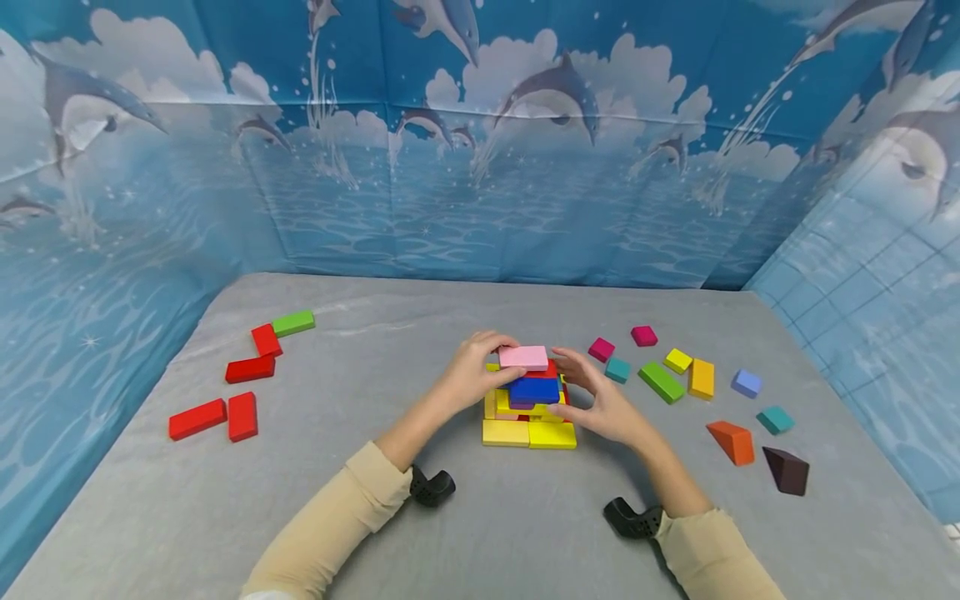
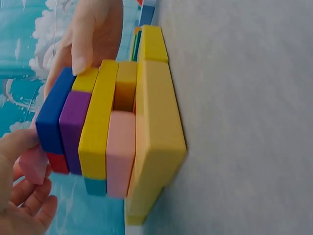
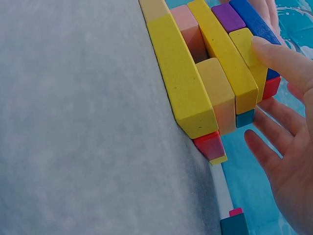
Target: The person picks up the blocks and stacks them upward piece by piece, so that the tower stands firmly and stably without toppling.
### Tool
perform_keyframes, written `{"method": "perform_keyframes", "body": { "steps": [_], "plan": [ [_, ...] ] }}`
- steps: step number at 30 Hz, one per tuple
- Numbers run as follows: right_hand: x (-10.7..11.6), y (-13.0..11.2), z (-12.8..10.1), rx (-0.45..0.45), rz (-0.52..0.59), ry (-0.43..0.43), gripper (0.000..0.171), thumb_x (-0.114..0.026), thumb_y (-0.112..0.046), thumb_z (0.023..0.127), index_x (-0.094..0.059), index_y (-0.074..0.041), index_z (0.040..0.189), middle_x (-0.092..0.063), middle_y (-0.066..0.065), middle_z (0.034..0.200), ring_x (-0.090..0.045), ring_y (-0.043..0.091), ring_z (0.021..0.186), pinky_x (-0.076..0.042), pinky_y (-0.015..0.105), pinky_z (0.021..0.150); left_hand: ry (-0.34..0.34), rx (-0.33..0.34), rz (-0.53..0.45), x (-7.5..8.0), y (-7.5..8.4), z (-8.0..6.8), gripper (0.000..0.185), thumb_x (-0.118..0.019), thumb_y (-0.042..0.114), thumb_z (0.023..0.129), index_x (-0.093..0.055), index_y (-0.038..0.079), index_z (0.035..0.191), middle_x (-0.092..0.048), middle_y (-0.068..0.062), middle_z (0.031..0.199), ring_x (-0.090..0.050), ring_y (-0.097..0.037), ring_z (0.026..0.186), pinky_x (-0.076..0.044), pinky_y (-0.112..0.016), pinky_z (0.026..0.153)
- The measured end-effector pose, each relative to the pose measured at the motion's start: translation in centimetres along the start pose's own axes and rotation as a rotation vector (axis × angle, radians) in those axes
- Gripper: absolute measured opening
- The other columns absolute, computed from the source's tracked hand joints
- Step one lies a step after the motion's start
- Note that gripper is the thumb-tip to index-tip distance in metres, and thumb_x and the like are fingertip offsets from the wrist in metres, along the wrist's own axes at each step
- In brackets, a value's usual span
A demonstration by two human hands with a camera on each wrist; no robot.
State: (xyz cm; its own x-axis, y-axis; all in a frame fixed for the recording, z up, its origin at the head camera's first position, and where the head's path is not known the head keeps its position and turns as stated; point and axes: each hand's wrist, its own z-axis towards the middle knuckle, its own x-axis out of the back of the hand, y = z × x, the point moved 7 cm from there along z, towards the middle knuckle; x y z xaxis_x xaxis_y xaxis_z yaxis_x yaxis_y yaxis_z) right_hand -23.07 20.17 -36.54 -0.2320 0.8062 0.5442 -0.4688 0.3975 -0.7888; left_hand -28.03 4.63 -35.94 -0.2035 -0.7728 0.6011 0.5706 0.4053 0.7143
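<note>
A stack of coloured wooden blocks rises from the grey table, with a yellow block (image 1: 552, 435) and a paler yellow one (image 1: 506, 433) along its bottom front. Near its top lies a blue block (image 1: 535, 391), above a purple block (image 2: 73, 131). My left hand (image 1: 474, 372) pinches a pink block (image 1: 523, 358) at the top of the stack, thumb toward me. On the right side, my right hand (image 1: 606, 407) rests its thumb on a small yellow block (image 3: 246, 49). Its other fingers stretch loosely along the back of the stack.
Several red blocks (image 1: 242, 417) and a green one (image 1: 294, 322) lie on the table (image 1: 337, 383) at left. Scattered at right are several small blocks, among them a green block (image 1: 662, 382), an orange wedge (image 1: 731, 442) and a dark brown wedge (image 1: 787, 471). A dolphin-print curtain (image 1: 480, 208) hangs behind.
</note>
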Motion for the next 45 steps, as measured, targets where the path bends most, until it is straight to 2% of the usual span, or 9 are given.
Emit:
{"method": "perform_keyframes", "body": {
  "steps": [5,13,19,24,27,30,36,39,45],
  "plan": [
    [0.0,0.0,0.0,0.015,0.011,-0.007,0.074,-0.068,0.005,0.077,-0.026,0.004,0.138,-0.041,0.024,0.133,-0.044,0.032,0.118,-0.037,0.053,0.095,-0.049,0.036,0.034,-1.2,0.4,0.5,0.03,-0.069,0.023,0.082,-0.062,0.007,0.108,-0.06,-0.005,0.103,-0.05,-0.018,0.094,-0.047,-0.032,0.081],
    [-0.1,-0.2,-0.1,0.076,0.019,-0.025,0.072,-0.067,0.008,0.076,-0.029,0.006,0.137,-0.037,0.025,0.136,-0.042,0.001,0.117,-0.036,0.054,0.093,-0.053,0.039,-0.016,-1.6,0.2,0.5,0.03,-0.069,0.022,0.082,-0.062,0.008,0.108,-0.062,-0.005,0.102,-0.052,-0.017,0.091,-0.048,-0.026,0.079],
    [-0.1,-0.1,0.0,0.068,0.01,-0.024,0.065,-0.067,0.008,0.076,-0.036,0.007,0.132,-0.043,0.024,0.13,-0.044,0.002,0.113,-0.037,0.055,0.092,-0.052,0.038,-0.046,-1.7,-0.3,0.5,0.034,-0.07,0.023,0.082,-0.062,0.008,0.111,-0.062,-0.005,0.106,-0.054,-0.017,0.093,-0.048,-0.026,0.081],
    [-0.2,-0.1,0.0,0.063,0.01,-0.019,0.064,-0.068,0.008,0.076,-0.037,0.007,0.132,-0.043,0.024,0.131,-0.045,0.007,0.113,-0.037,0.056,0.092,-0.044,0.04,-0.081,-0.7,-0.7,-0.3,0.046,-0.069,0.027,0.082,-0.056,0.009,0.122,-0.058,-0.007,0.119,-0.052,-0.024,0.105,-0.044,-0.039,0.091],
    [-0.3,-0.1,0.0,0.05,0.015,-0.017,0.065,-0.068,0.007,0.076,-0.037,0.006,0.133,-0.043,0.023,0.132,-0.046,0.008,0.114,-0.037,0.055,0.093,-0.002,0.047,-0.071,1.3,-1.6,-1.4,0.051,-0.07,0.028,0.081,-0.053,0.009,0.126,-0.054,-0.008,0.125,-0.048,-0.028,0.113,-0.039,-0.047,0.096],
    [-0.3,-0.1,-0.1,0.041,0.009,-0.009,0.066,-0.068,0.007,0.076,-0.037,0.005,0.133,-0.044,0.022,0.132,-0.046,0.009,0.114,-0.038,0.054,0.092,0.06,0.069,0.002,4.5,-3.6,-2.9,0.053,-0.07,0.03,0.081,-0.053,0.008,0.127,-0.052,-0.01,0.127,-0.045,-0.03,0.118,-0.036,-0.049,0.098],
    [-0.1,-0.2,-0.3,0.035,0.0,0.004,0.066,-0.068,0.007,0.075,-0.037,0.004,0.134,-0.044,0.021,0.131,-0.045,0.007,0.113,-0.038,0.055,0.092,0.209,0.146,0.225,12.1,-10.1,-6.4,0.051,-0.07,0.025,0.081,-0.054,0.003,0.123,-0.052,-0.018,0.125,-0.043,-0.035,0.118,-0.032,-0.053,0.098],
    [-0.1,-0.2,-0.3,0.037,-0.002,0.001,0.066,-0.068,0.007,0.075,-0.037,0.004,0.134,-0.044,0.021,0.131,-0.045,0.005,0.113,-0.038,0.055,0.092,0.263,0.209,0.326,15.3,-12.8,-7.9,0.05,-0.07,0.022,0.081,-0.053,0.001,0.123,-0.05,-0.021,0.125,-0.041,-0.038,0.118,-0.028,-0.056,0.098],
    [-0.2,-0.3,-0.2,0.042,0.006,-0.003,0.066,-0.068,0.007,0.075,-0.037,0.004,0.134,-0.044,0.022,0.131,-0.046,0.008,0.114,-0.038,0.054,0.092,0.266,0.345,0.482,19.4,-16.5,-9.9,0.054,-0.066,0.022,0.083,-0.046,0.0,0.129,-0.044,-0.025,0.13,-0.035,-0.043,0.12,-0.021,-0.059,0.097]
  ]
}}
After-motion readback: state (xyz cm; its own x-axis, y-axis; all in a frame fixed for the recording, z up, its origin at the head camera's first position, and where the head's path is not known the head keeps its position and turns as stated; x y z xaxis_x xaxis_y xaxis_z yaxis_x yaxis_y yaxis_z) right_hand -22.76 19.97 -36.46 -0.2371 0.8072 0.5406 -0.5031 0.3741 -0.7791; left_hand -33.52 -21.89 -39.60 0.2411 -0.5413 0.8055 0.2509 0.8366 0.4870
